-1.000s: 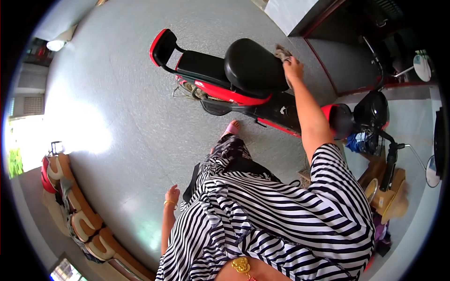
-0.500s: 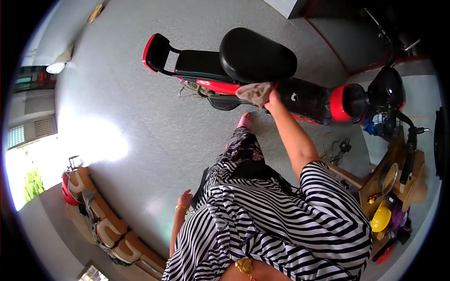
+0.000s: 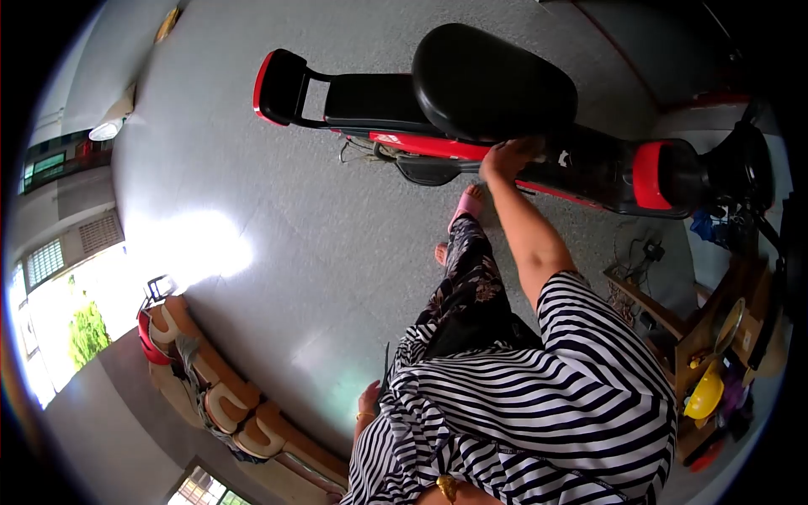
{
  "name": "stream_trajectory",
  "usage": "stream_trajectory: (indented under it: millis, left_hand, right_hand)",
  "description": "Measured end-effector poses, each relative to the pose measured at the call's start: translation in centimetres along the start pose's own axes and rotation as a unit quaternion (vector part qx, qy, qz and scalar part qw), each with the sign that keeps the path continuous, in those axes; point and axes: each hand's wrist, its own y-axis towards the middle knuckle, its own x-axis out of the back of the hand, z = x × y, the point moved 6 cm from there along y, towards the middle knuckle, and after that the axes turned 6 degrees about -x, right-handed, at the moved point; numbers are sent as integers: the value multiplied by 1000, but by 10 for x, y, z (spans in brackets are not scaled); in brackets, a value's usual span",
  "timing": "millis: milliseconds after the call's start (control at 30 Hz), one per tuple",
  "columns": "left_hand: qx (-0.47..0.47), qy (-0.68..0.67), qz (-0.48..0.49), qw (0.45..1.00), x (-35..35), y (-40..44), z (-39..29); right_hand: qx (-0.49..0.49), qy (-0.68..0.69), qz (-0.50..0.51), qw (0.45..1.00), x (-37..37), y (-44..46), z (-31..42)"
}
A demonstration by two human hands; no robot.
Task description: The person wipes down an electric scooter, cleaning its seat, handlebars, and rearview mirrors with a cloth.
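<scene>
My right hand (image 3: 505,162) reaches down to the red and black electric scooter (image 3: 429,146), just below the edge of its large black seat (image 3: 492,84). Its fingers are bent against the scooter's body in the shade of the seat. The brownish cloth seen in this hand a moment ago is mostly hidden now. My left hand (image 3: 369,397), with a bangle at the wrist, hangs low beside my striped top, away from the scooter. It holds nothing, and its fingers look loosely apart.
A wooden bench (image 3: 227,396) with cushions lies at lower left. On the right, a wooden shelf (image 3: 741,290) holds a yellow helmet (image 3: 704,391) and other items. Cables with a black adapter (image 3: 652,250) lie on the floor near the scooter's front. My feet in pink sandals (image 3: 465,204) stand beside it.
My right hand has moved from the scooter's side in under the seat edge, and the cloth has mostly gone from sight. The view has shifted, with the scooter now further right.
</scene>
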Motion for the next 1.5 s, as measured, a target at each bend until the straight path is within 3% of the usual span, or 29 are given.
stream_trajectory:
  millis: [33, 100, 133, 167, 200, 233, 300, 333, 367, 400, 433, 467, 500, 533, 567, 600, 633, 733, 800, 833, 867, 933, 967, 1000, 1067, 1167, 1267, 1333, 1500]
  left_hand:
    - [1, -1, -1, 1000, -3, -2, -3]
    - [0, 140, 11, 990, -7, 0, -16]
    - [2, 140, 9, 990, -9, 0, -21]
    - [-28, 198, -7, 980, -8, 3, -30]
    - [-59, 257, -22, 964, -8, 6, -50]
    - [-14, 197, -31, 980, -6, 3, -60]
    - [-2, 175, -33, 984, -20, -19, -177]
    - [6, 149, -38, 988, -22, -23, -209]
    - [-7, 112, -36, 993, -16, -18, -189]
    - [-19, 73, -34, 997, -11, -14, -171]
    - [7, 136, -42, 990, -15, -25, -199]
    - [37, -84, -30, 995, 1, -8, -121]
    - [22, 11, -44, 999, 2, -7, -105]
    - [7, 105, -57, 993, 2, -7, -95]
    - [28, 76, -51, 995, 3, -7, -80]
    - [30, 78, -49, 995, 4, -9, -75]
    - [28, 93, -32, 995, 1, -10, -74]
    - [21, 142, -8, 990, -3, -10, -76]
    - [4, 203, 5, 979, -9, -11, -87]
    - [22, 241, 1, 970, -13, -12, -93]
    - [24, 236, -3, 971, -14, -13, -92]
    - [52, -72, -11, 996, -20, -12, -85]
    - [72, -196, -8, 978, -26, -13, -83]
    - [69, -211, 2, 975, -31, -18, -90]
    - [60, -181, -19, 982, -38, -27, -104]
    - [60, -248, -43, 966, -49, -40, -108]
    - [91, -245, -40, 964, -54, -49, -93]
    - [70, -125, -93, 985, -63, -53, -47]
    - [40, -161, -56, 985, -75, -59, -3]
  right_hand:
    - [170, -132, -78, 974, 1, -23, 17]
    - [138, 193, 85, 968, -15, -47, 17]
    - [323, -141, -31, 935, -19, -78, 41]
    - [131, 18, 71, 989, -24, -84, 41]
    - [77, 123, 2, 989, -39, -91, 39]
    - [86, 121, 37, 988, -56, -91, 36]
    - [88, 116, 67, 987, -48, -88, 35]
    - [210, 37, 86, 973, -36, -88, 41]
    - [329, -44, 105, 937, -28, -89, 42]
    - [385, -46, 127, 913, -22, -78, 29]
    - [429, -52, 120, 894, -8, -67, 22]
    - [287, -130, 155, 936, -15, -40, -7]
    - [320, -63, 85, 942, -9, -11, -26]
    - [141, -38, 31, 989, 7, 11, -48]
    - [37, 41, 96, 994, 33, 29, -39]
    - [-55, 127, 61, 989, 6, 85, -91]
    - [-96, 267, 114, 952, -8, 119, -109]
    - [-136, 370, 239, 888, 13, 110, -53]
    - [-137, 364, 238, 890, -52, 134, -87]
    - [-85, 345, 163, 920, -46, 123, -78]
    - [-170, 455, 203, 850, -53, 107, -75]
    - [-227, 534, 256, 774, -60, 60, -69]
    - [-274, 592, 302, 695, -67, 34, -61]
    - [-319, 642, 344, 606, -77, 9, -48]
    - [-407, 576, 313, 637, -118, -32, -57]
    - [-471, 551, 343, 596, -191, -92, -38]
    - [-520, 533, 333, 578, -204, -167, 27]
    - [-521, 549, 359, 546, -208, -202, 60]
    - [-535, 470, 464, 527, -201, -237, 103]
